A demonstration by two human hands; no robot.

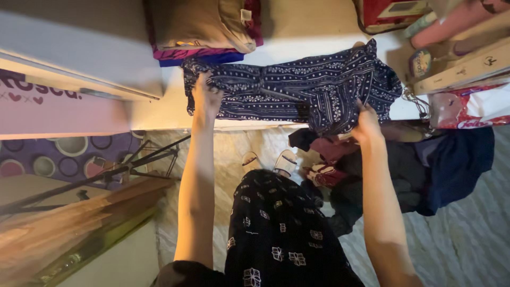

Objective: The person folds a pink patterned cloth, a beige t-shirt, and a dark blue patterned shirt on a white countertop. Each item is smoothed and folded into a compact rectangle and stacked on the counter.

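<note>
Spreading is under way: a navy patterned garment (297, 87) is being laid out flat across the white worktop (159, 109) in the upper middle of the frame. The left hand (206, 95) is closed on the fabric's left end, fingers curled over a bunched edge; the right hand (365, 123) is pinched on the lower right edge, where the cloth hangs off the worktop's front. Judged from the wrinkles through the middle, a smoothing pull outward from both ends is called for next, and the right side needs lifting fully onto the surface. The cloth is seen as thin and limp, dark blue with pale dotted and banded print, gathered at the centre. A heap of dark clothes (404, 175) is left on the floor at right.
</note>
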